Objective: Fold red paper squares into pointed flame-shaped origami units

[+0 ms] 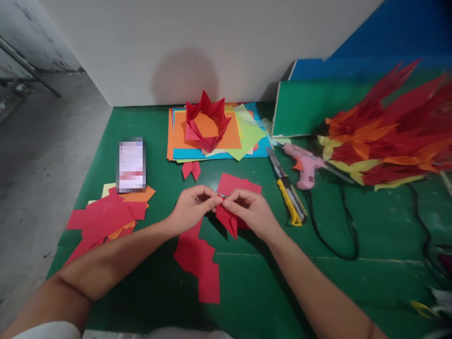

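Both hands meet over the green worktop (271,282), near its middle, pinching a small folded red paper piece (228,220). The left hand (197,205) has its grip closed on the upper end of the piece, thumb against fingertips; the right hand (249,207) has its grip closed on it just beside, the two thumbs nearly together. Below the fingers the piece hangs in crisp, slanted facets that narrow to a sharp point.

Flat red rectangles (239,183) of matte paper lie behind and under the right hand, and more red sheets (199,259) overlap in a jagged strip nearer the person. Beyond the hands, a ring (216,108) of pointed, creased red units stands on a stack of coloured paper (180,134); a small forked red fold (191,170) lies in front of the stack.

To the left, a phone (131,165) rests at the far edge of a loose red and orange paper pile (111,214). To the right lie a yellow-handled cutter (289,200) with a metal blade and a pink plastic glue gun (306,167) trailing a looped black cord (348,257). Further right, flame-shaped red, orange and yellow paper (391,136) spreads in layered, ragged tips.
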{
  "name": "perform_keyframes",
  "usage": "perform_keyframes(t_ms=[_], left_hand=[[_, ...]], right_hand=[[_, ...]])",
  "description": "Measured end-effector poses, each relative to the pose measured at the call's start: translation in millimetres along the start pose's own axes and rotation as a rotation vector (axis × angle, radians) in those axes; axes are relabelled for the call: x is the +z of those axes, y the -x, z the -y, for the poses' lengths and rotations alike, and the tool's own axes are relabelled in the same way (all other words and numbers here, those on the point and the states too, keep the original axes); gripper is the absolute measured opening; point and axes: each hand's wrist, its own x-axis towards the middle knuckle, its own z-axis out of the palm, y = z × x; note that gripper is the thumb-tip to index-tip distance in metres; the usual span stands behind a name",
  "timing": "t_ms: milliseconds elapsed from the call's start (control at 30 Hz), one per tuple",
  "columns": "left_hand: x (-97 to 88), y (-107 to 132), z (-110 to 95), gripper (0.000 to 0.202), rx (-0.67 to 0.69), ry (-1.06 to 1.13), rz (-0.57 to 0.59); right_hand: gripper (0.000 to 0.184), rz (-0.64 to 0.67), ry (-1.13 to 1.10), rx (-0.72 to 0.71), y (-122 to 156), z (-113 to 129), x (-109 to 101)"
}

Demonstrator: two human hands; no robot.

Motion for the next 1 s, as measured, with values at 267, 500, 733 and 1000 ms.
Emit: perform_keyframes(t_ms=[267,500,733,1000], left_hand=[[-0.9,2.0,-0.9,0.035,0.01,0.013,0.023],[-0.5,1.3,1.0,0.033,0.002,0.056,0.023],[-3.7,2.3,1.6,0.027,0.034,0.14,0.08],[-5.0,2.5,2.3,0.028,0.066,0.122,0.119]], right_hand=[[0.025,0.011,0.001,-0.009,0.6,1.0,1.4],[0.027,0.005,0.073,-0.022,1.4,3.6,3.5],[0.026,0.028,0.075,-0.097,2.1,2.8,3.7],[0.023,0.065,0.037,-0.149,2.7,0.4,4.6]])
